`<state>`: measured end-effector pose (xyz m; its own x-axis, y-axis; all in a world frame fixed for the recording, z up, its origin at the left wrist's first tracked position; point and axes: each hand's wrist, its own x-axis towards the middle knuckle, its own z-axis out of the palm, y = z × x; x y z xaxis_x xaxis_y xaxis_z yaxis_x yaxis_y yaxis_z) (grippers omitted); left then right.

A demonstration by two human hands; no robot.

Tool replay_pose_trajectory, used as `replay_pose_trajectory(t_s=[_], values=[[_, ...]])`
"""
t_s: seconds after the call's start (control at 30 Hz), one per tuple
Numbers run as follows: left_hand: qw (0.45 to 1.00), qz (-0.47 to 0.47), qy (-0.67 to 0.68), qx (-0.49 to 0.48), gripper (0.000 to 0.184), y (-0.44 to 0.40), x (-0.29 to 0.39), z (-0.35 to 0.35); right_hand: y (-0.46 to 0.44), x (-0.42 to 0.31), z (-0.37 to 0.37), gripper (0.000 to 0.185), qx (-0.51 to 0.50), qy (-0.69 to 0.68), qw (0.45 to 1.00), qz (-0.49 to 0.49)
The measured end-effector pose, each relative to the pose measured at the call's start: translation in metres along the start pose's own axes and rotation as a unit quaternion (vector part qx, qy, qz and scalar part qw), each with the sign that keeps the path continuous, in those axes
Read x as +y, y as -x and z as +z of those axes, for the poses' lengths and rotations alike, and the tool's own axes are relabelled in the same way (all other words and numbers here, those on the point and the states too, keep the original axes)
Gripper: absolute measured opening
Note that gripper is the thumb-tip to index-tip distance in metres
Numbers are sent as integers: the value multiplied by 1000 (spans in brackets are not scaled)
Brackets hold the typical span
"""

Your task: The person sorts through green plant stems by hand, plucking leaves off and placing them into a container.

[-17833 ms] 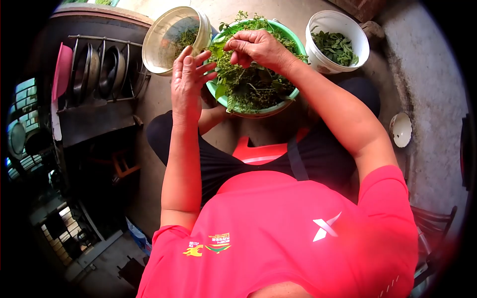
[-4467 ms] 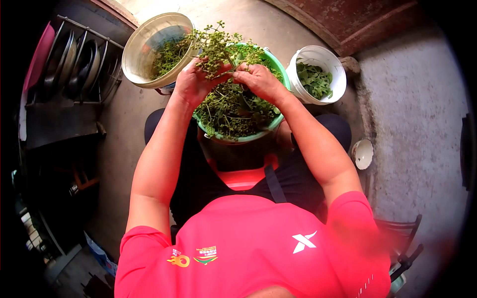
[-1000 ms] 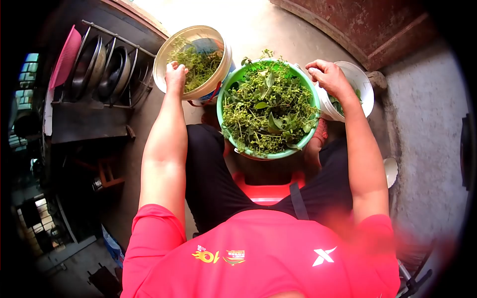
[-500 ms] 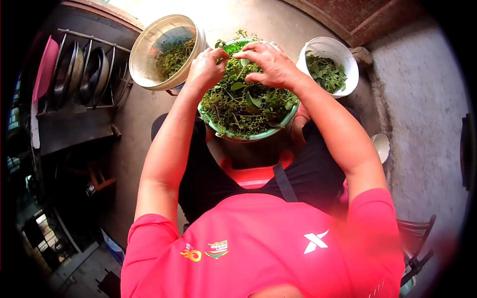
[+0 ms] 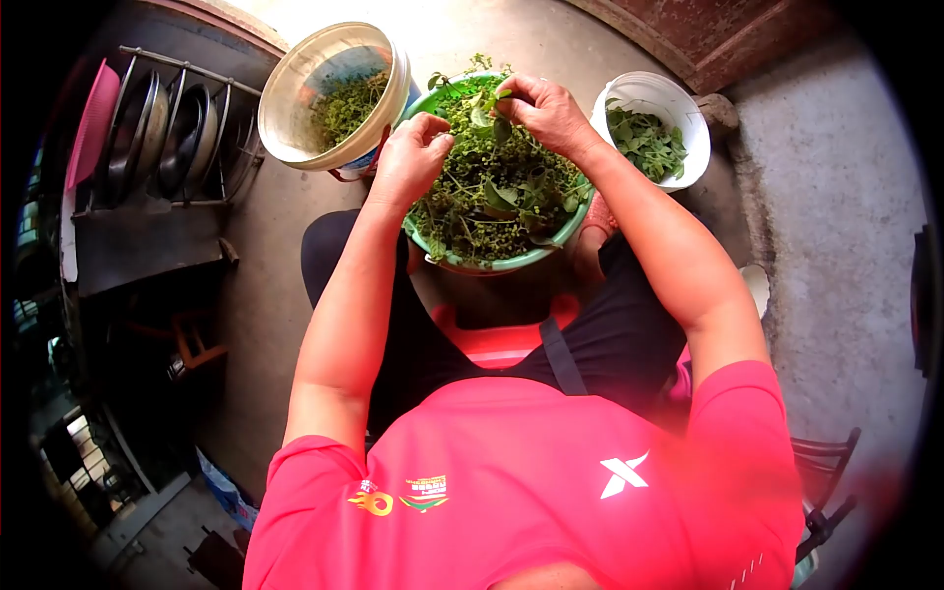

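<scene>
A green basin point(image 5: 497, 264) heaped with leafy stems and clusters of small green berries point(image 5: 472, 216) stands between my knees. My right hand point(image 5: 549, 116) is over the heap at the far right side, thumb and fingers pinched on a leafy sprig point(image 5: 482, 110). Over the basin's left rim, my left hand point(image 5: 413, 157) is closed with its fingers curled towards the thumb. Whatever it grips, if anything, is too small to make out. The two hands are a short distance apart, with the sprig between them.
A cream bucket point(image 5: 285, 128) holding green berry clusters stands at the left. To the right is a white bucket point(image 5: 700, 147) with picked leaves point(image 5: 644, 143). A rack of pans point(image 5: 162, 138) is at far left, and a red stool point(image 5: 497, 344) is under me.
My right hand has turned and drawn in from spread fingers to a pinch on the leafy sprig. My left hand has lowered slightly, away from the stems at the far rim.
</scene>
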<state>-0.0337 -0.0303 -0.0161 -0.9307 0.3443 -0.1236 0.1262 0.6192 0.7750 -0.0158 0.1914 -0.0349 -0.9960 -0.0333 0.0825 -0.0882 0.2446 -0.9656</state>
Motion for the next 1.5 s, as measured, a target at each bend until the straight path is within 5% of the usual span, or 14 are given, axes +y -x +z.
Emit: replay_pose_trajectory(t_s=[0.2,0.4,0.5,0.6,0.77,0.83,1.0,1.1,1.27,1.43,1.5], values=[[987,46,-154,14,37,-7,-8,26,2,-14,-17,17,49,-231,967,91],[971,49,-231,16,10,-9,-7,30,2,-25,-31,17,57,-307,944,110],[972,20,-233,-5,11,-7,-2,27,2,-23,-29,17,65,-323,937,113],[988,20,-134,73,18,-8,7,16,4,-21,-31,15,81,-360,918,144],[992,10,123,13,13,1,20,2,8,-18,-26,13,134,-388,888,206],[960,-20,271,-65,13,5,28,11,7,-20,-22,13,129,-472,843,225],[901,54,404,-146,11,4,39,41,9,-19,-18,12,101,-547,801,222],[872,11,447,-201,11,3,33,58,10,-29,-14,12,99,-524,813,234],[899,50,394,-186,14,0,31,58,7,-18,-19,16,87,-531,818,205],[903,-41,401,-148,9,4,36,31,-6,-32,-45,19,176,-361,907,127],[883,-80,446,-121,6,4,39,24,-2,-41,-56,19,117,-298,940,115]])
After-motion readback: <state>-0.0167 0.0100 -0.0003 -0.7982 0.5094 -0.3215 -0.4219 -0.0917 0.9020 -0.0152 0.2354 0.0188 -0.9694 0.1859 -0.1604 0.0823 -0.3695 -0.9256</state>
